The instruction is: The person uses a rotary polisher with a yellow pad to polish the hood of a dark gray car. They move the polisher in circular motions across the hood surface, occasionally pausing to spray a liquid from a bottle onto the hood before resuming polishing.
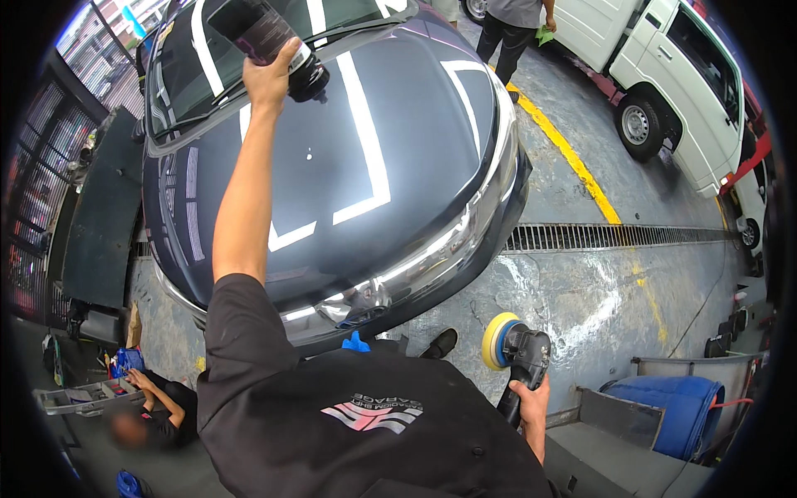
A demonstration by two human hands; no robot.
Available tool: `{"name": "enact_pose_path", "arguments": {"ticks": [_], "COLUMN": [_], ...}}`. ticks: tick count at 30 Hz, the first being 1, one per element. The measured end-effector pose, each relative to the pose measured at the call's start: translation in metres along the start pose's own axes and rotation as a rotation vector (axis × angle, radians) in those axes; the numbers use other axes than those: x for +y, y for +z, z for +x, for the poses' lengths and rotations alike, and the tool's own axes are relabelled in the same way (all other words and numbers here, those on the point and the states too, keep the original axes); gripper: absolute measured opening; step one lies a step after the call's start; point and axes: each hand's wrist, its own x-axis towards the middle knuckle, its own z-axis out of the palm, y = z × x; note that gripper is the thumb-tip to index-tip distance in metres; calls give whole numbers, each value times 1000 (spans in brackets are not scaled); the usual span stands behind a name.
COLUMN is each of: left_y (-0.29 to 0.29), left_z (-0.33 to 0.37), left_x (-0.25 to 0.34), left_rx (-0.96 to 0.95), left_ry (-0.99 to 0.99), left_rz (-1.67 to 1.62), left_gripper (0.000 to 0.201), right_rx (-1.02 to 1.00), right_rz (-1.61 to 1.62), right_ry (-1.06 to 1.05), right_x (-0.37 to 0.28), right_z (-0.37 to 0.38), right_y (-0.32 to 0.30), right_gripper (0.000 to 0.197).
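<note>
My left hand [270, 79] is wrapped round a black squeeze bottle [264, 37], tipped so its nozzle points down over the hood. Beneath it, on the dark grey car hood [311, 195], lies a small white blob [309, 155]. Low on the right, away from the car, my right hand [531, 402] grips the black handle of a polisher [525, 357]. Its round yellow foam pad [498, 340] faces left toward the bumper and touches nothing. Bright ceiling lights reflect in the hood.
A white van [672, 91] stands at the far right, with a person [502, 33] between it and the car. A floor grate [614, 236] crosses the right side. Another person [162, 411] is low at the left; a blue drum [672, 407] lies at lower right.
</note>
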Motion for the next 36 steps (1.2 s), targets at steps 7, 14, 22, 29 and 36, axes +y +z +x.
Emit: {"name": "enact_pose_path", "arguments": {"ticks": [7,14,22,29,36], "left_y": [93,125,96,71,21], "left_z": [3,11,136,150,104], "left_x": [-36,-70,-147,-151,-126], "left_rx": [1,-17,213,166,113], "left_ry": [52,-22,76,5,-69], "left_rz": [308,241,375,394,-93], "left_gripper": [57,50,40,42,43], "right_rx": [-49,-35,0,65,27], "right_rz": [-37,-91,-62,-140,-253], "right_ry": [43,112,131,215,216], "right_x": [-19,-16,-38,-59,-76], "right_z": [37,46,42,19,16], "right_y": [-34,-35,12,48,72], "right_gripper": [62,64,65,65,63]}}
